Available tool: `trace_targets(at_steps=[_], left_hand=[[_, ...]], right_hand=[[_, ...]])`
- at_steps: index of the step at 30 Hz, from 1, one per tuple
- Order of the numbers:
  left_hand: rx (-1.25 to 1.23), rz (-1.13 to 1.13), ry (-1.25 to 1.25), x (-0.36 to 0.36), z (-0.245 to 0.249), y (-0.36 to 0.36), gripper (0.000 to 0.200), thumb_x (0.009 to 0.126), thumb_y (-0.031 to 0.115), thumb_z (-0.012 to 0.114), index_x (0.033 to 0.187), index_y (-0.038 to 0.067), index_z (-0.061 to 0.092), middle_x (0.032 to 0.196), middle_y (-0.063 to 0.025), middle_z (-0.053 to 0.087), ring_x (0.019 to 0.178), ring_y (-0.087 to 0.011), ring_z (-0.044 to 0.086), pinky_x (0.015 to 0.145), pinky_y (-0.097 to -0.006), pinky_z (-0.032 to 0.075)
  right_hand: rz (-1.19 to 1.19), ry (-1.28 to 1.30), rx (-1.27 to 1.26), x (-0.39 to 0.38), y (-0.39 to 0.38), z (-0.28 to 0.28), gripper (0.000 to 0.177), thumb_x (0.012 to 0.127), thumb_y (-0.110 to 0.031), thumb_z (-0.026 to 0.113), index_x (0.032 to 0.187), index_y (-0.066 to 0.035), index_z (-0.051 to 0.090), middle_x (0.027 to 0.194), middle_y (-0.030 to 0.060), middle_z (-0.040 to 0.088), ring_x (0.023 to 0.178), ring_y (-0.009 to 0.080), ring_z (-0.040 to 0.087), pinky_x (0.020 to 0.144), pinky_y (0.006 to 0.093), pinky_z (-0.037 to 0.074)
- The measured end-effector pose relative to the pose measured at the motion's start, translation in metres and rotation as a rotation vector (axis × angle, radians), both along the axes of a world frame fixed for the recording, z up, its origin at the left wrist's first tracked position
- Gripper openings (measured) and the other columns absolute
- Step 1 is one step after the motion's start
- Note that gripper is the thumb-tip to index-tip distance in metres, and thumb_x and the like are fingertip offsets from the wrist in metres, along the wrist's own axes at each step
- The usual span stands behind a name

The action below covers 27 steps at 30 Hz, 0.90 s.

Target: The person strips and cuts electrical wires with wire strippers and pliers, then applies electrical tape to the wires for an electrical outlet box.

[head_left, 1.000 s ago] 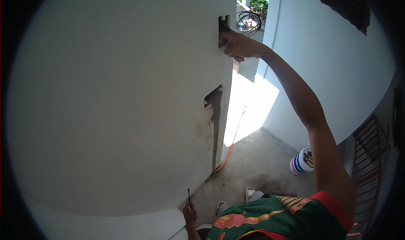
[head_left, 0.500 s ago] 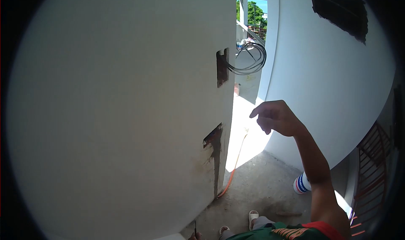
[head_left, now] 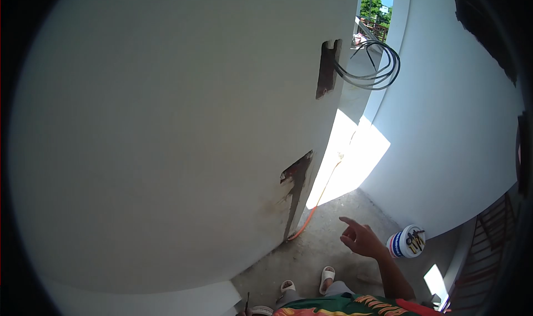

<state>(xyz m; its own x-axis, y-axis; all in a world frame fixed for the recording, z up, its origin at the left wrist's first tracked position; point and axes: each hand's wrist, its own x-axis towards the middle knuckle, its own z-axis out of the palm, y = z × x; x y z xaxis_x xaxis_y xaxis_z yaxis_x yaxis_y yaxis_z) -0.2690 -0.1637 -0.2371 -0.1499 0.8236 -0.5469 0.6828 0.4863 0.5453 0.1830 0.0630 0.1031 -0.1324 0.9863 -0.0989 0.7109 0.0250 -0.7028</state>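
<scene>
My right hand (head_left: 361,240) is held over the floor in front of me, fingers apart and nothing in it, the index finger stretched out. My left hand (head_left: 242,312) barely shows at the bottom edge, closed around a thin dark tool (head_left: 247,301) that points upward. Beside it is part of a round whitish thing (head_left: 261,310), mostly cut off by the frame. A loop of dark and grey electrical wires (head_left: 397,66) hangs out of a rectangular cutout (head_left: 326,74) in the wall. Lower on the wall lies a second rough-edged cutout (head_left: 297,169) with a chiselled groove running down.
A white bucket (head_left: 397,245) with tools in it stands at the right wall (head_left: 444,110). An orange cord (head_left: 305,225) runs along the floor from the wall's foot through the sunlit doorway. Reddish railings (head_left: 488,249) are at far right.
My right hand has dropped from near the doorway to low over the floor. The view has shifted, bringing the bucket's open top and its tools into sight.
</scene>
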Motion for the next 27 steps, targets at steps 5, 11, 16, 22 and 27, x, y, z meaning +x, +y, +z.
trace_targets(at_steps=[5,11,16,22,27], left_hand=[[0.24,0.115,-0.108,0.027,0.037,0.075,0.041,0.095,0.036,0.046,0.091,0.0,0.066,0.085,-0.0214,0.068,0.085,-0.0371,0.066,0.077,-0.0437,0.05],[0.362,0.149,-0.168,0.033,0.037,0.068,0.041,0.095,0.035,0.047,0.089,-0.001,0.066,0.086,-0.0208,0.069,0.085,-0.0383,0.066,0.077,-0.045,0.05],[0.287,0.144,-0.133,0.017,0.008,0.025,0.039,0.094,0.034,0.047,0.09,0.0,0.066,0.086,-0.0209,0.069,0.087,-0.0393,0.066,0.078,-0.0458,0.05],[0.243,0.124,-0.103,0.003,0.006,0.032,0.04,0.095,0.034,0.046,0.09,0.0,0.066,0.088,-0.0217,0.069,0.089,-0.0387,0.066,0.08,-0.0457,0.05],[0.317,0.046,-0.097,0.007,0.033,0.064,0.041,0.095,0.034,0.045,0.091,-0.001,0.067,0.089,-0.0217,0.069,0.09,-0.0387,0.066,0.081,-0.0455,0.05]], right_hand=[[-0.022,0.154,0.492,-0.056,0.075,0.178,0.063,0.085,-0.006,0.06,0.142,-0.006,0.034,0.06,0.0029,0.057,0.05,0.0102,0.054,0.052,0.0257,0.046],[0.001,-0.251,0.467,-0.065,0.17,0.243,0.065,0.076,-0.007,0.059,0.138,-0.003,0.041,0.059,0.0066,0.058,0.046,0.0103,0.051,0.045,0.028,0.044],[0.124,-0.167,0.405,-0.062,0.179,0.25,0.056,0.073,-0.004,0.058,0.128,0.001,0.051,0.058,0.0066,0.057,0.044,0.0117,0.05,0.044,0.0269,0.043],[0.199,0.082,0.262,-0.046,0.181,0.253,0.054,0.077,-0.009,0.066,0.127,0.002,0.053,0.055,0.006,0.054,0.043,0.0111,0.049,0.043,0.0268,0.041],[0.169,-0.046,0.326,-0.055,0.174,0.25,0.05,0.08,-0.008,0.067,0.126,0.003,0.054,0.059,0.0069,0.059,0.047,0.0117,0.055,0.044,0.0253,0.045]])
